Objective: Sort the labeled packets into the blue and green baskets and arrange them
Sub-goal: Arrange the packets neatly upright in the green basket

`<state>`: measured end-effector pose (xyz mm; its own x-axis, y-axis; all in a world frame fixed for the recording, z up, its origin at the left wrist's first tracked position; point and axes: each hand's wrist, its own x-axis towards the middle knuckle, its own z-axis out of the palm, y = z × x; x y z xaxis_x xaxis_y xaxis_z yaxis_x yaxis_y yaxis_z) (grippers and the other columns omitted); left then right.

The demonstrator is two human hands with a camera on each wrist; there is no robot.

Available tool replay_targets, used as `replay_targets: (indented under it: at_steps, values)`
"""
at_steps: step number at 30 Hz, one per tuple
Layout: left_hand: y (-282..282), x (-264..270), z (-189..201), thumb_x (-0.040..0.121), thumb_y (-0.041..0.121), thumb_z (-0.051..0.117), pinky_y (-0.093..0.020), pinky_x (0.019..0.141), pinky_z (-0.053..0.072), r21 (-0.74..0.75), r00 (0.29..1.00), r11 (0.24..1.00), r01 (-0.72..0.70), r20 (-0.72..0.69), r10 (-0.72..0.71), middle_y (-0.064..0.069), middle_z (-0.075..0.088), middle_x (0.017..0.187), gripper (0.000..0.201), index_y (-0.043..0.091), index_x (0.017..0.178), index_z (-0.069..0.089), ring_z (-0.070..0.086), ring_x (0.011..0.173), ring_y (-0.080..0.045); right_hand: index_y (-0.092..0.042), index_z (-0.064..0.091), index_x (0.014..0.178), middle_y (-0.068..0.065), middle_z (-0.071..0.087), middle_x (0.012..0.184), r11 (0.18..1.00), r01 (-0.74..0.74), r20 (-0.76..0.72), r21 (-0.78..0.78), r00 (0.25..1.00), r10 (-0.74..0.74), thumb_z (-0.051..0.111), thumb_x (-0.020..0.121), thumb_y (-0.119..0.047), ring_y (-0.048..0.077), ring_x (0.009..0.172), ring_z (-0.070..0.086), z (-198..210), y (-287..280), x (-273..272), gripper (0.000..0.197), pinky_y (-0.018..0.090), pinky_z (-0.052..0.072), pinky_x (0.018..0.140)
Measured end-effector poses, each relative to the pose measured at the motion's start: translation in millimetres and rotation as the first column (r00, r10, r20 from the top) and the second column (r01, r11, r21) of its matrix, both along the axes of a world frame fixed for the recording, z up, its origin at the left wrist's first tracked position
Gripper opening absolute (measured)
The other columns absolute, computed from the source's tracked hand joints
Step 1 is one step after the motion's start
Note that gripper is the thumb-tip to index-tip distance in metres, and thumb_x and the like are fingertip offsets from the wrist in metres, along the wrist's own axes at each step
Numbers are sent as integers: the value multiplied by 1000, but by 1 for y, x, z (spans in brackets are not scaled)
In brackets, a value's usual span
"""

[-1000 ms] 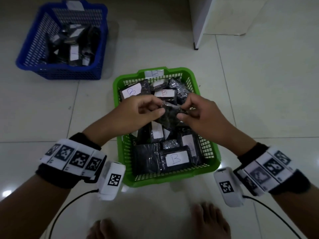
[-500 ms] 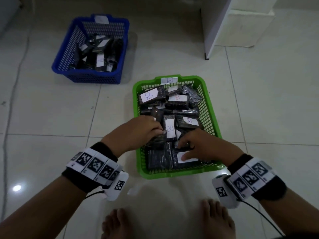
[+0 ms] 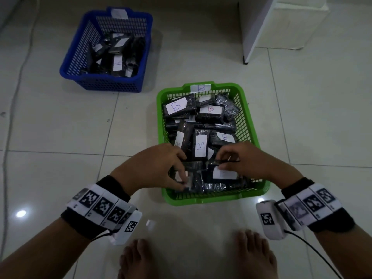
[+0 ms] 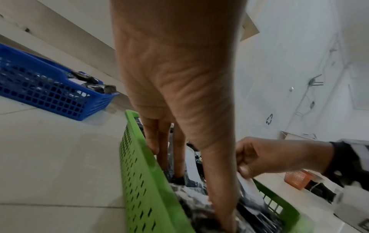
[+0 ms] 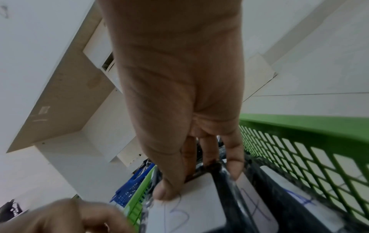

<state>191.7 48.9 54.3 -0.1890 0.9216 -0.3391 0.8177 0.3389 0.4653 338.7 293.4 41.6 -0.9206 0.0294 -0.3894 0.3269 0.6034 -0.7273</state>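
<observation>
A pale tiled floor (image 3: 60, 137) is seen carrying a green perforated plastic basket (image 3: 248, 125) near the bare feet (image 3: 254, 256), with a blue perforated plastic basket (image 3: 80, 51) well apart. Black wrapped packets with white labels (image 3: 201, 147) are piled in both. The left hand (image 3: 155, 168) grip is curled onto packets at the green basket's near end; the right hand (image 3: 247, 160) grip is pinched on a black packet edge (image 3: 216, 162).

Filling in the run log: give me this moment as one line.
stage: arranging | left hand: in green basket, on packets | right hand: pinching a packet | blue basket: apart, holds packets
</observation>
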Motion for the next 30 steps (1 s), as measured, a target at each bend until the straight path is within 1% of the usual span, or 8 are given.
replay_targets:
  at_steps: [6,11,16,18,20,23,27,30]
  values:
    - [3,9,-19,74,61,76,-34,92,44,-46,971,995,89,-216,-97,8,60,127,78,30,140,49,54,110,-16,-24,74,99,-8,74,89,995,103,-45,3,994,-103,75,84,-12,-5,80,67,-4,6,-2,19,8,50,74]
    - [3,7,-26,73,64,75,-34,92,43,-22,971,996,91,-220,-93,6,59,121,79,28,139,51,54,107,-17,-20,76,103,-10,74,92,994,111,-53,13,992,-111,74,85,-12,-7,82,67,-7,4,-3,20,6,49,76]
    - [9,-7,-13,94,50,63,-30,83,53,171,993,979,-113,-4,115,14,65,109,40,32,130,60,58,93,0,-22,76,105,-8,74,97,986,167,-80,31,983,-164,68,90,-11,-5,86,67,-5,3,-6,20,9,51,81]
    - [15,-8,-4,95,52,59,-22,76,54,244,966,935,-257,91,241,20,65,107,42,39,136,54,61,88,4,-20,77,103,-7,75,95,980,197,-85,-27,976,-198,69,89,-10,1,86,69,0,1,-8,19,16,54,82]
    - [23,-2,3,91,61,61,-17,72,54,195,909,905,-377,267,321,22,64,111,54,43,140,48,65,86,6,-18,77,102,-4,76,89,973,194,-88,-122,975,-205,70,88,-9,6,82,71,8,-6,-12,18,17,55,77]
    - [32,6,-2,88,40,76,-18,71,54,79,757,867,-491,531,381,15,70,94,41,34,127,64,70,80,0,-17,76,101,-2,76,86,948,229,-107,-219,960,-257,71,87,-11,9,79,72,15,-14,-18,16,15,55,73]
    - [31,-5,-7,90,24,75,-23,73,53,77,678,800,-595,582,448,13,68,84,27,35,113,68,71,82,-10,-20,76,101,-8,75,90,954,288,-197,-86,933,-300,70,89,-13,4,81,70,8,-5,-18,15,21,57,76]
    - [26,-20,-8,101,18,59,-38,84,56,127,622,721,-681,620,478,7,67,95,25,40,111,65,67,90,-12,-26,70,94,-9,73,83,974,227,-79,-7,971,-227,70,88,-6,0,69,69,0,3,-12,21,22,57,68]
